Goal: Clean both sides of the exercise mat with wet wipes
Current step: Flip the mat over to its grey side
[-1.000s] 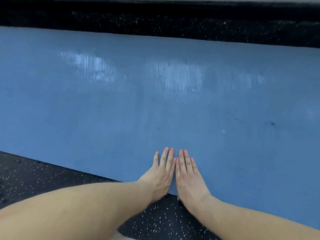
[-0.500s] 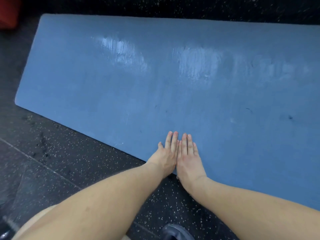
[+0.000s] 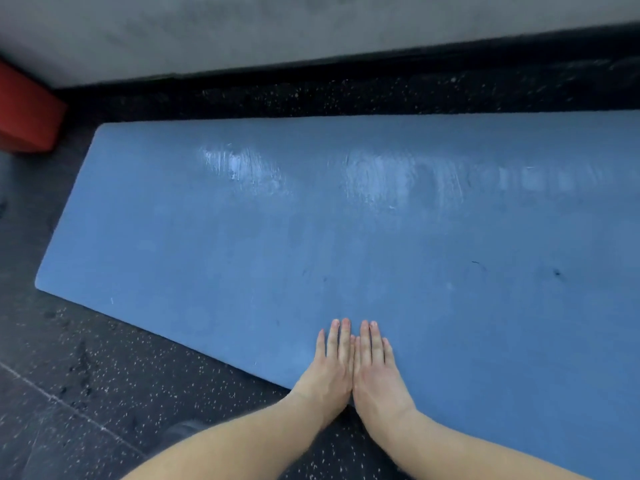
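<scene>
While the mat (image 3: 346, 237) lies flat on the floor (image 3: 86, 393), left hand (image 3: 329, 372) and right hand (image 3: 375, 370) press open-fingered, grasping nothing; likely light, floppy, damp-slick, best lifted by its near edge.

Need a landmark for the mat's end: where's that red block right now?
In the head view the red block sits at the far left on the speckled floor, against the grey wall, just beyond the blue exercise mat's far-left corner.
</scene>
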`<state>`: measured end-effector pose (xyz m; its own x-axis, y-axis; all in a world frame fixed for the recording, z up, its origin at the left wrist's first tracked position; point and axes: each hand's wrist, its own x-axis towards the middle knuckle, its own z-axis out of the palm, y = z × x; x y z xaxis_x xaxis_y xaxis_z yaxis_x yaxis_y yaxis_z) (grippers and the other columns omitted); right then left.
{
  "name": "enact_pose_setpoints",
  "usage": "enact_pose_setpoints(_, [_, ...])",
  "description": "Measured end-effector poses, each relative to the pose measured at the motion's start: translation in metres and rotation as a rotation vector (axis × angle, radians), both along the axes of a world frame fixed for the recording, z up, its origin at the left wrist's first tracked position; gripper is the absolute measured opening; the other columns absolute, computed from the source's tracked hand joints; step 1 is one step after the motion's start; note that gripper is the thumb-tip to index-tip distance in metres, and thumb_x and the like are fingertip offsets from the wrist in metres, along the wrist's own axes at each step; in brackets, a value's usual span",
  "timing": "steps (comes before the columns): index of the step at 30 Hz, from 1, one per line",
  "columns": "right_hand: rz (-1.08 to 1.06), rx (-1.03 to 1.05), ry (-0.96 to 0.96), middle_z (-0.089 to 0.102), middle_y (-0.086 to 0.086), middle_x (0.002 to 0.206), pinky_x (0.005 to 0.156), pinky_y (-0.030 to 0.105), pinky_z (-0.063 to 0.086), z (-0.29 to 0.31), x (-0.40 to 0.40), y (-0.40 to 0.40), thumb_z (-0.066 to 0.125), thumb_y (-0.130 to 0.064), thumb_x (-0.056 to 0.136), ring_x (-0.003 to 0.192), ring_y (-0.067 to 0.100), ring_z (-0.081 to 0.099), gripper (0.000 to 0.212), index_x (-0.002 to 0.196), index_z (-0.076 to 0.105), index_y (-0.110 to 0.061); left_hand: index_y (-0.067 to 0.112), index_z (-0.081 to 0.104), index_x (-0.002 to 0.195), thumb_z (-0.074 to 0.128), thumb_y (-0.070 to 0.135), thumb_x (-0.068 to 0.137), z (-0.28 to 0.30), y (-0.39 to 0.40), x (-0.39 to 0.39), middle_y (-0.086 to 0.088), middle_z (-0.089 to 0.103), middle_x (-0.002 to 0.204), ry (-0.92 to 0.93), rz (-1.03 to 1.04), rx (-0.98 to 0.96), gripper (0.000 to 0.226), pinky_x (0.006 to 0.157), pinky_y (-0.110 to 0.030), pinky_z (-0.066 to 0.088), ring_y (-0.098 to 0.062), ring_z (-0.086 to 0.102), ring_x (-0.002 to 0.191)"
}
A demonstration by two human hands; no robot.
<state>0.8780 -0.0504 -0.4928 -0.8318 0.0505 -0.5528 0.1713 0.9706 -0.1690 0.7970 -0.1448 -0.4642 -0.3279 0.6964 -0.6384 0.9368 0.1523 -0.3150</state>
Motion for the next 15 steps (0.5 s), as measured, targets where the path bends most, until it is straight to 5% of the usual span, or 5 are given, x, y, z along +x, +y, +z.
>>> enact_pose_setpoints(4, [-0.089,-0.062,-0.003,-0.022,0.045,0.158,0.127,0.066,0.005,0.010,-0.002,-0.001,0.047,-0.024,0.104,0.151,0.061,-0.017,0.089,0.148,-0.019,0.017,-0.013,-0.005,0.153,0.034,0.020,0.100,0.011,-0.004,-0.012,-0.041,-0.014,0.156,-0.137,0.017,0.023,0.074,0.120,-0.064,0.013,-0.058,-0.012,0.145])
enact_pose_setpoints(7, [-0.242,-0.173,-0.044,0.050,0.045,0.142,0.102,0.066,0.052,0.012,-0.007,-0.002,0.093,-0.022,0.049,0.136,0.060,0.048,0.099,0.133,0.059,0.019,-0.009,0.038,0.147,0.031,0.018,0.083,0.001,-0.015,-0.027,-0.035,0.031,0.155,-0.217,0.084,0.090,0.070,0.110,-0.054,0.041,-0.048,0.018,0.145])
enact_pose_setpoints(9, [-0.265,-0.144,0.048,0.069,0.034,0.123,0.088,0.057,0.062,0.014,-0.009,-0.006,0.096,-0.019,0.031,0.115,0.049,0.070,0.090,0.114,0.076,0.010,-0.004,0.048,0.144,0.032,0.018,0.075,0.000,-0.021,-0.044,-0.029,0.037,0.153,-0.328,0.063,0.151,0.074,0.106,-0.049,0.047,-0.042,0.032,0.144])
enact_pose_setpoints(13, [-0.350,-0.045,0.157,0.080,0.018,0.105,0.083,0.041,0.065,0.046,-0.013,-0.004,0.097,-0.019,0.037,0.097,0.029,0.079,0.070,0.103,0.082,-0.001,0.010,0.019,0.159,0.044,0.011,0.087,0.039,-0.019,-0.068,-0.014,0.015,0.167,-0.460,0.028,0.237,0.076,0.125,-0.037,0.017,-0.029,0.018,0.154])
enact_pose_setpoints(15, [-0.304,-0.003,0.086,0.079,0.014,0.107,0.088,0.036,0.063,0.080,-0.024,-0.001,0.093,-0.017,0.054,0.100,0.026,0.078,0.056,0.107,0.080,-0.005,0.017,0.035,0.151,0.054,0.014,0.083,0.055,-0.020,-0.078,-0.008,0.041,0.156,-0.433,0.020,0.372,0.071,0.115,-0.032,0.037,-0.025,0.045,0.140])
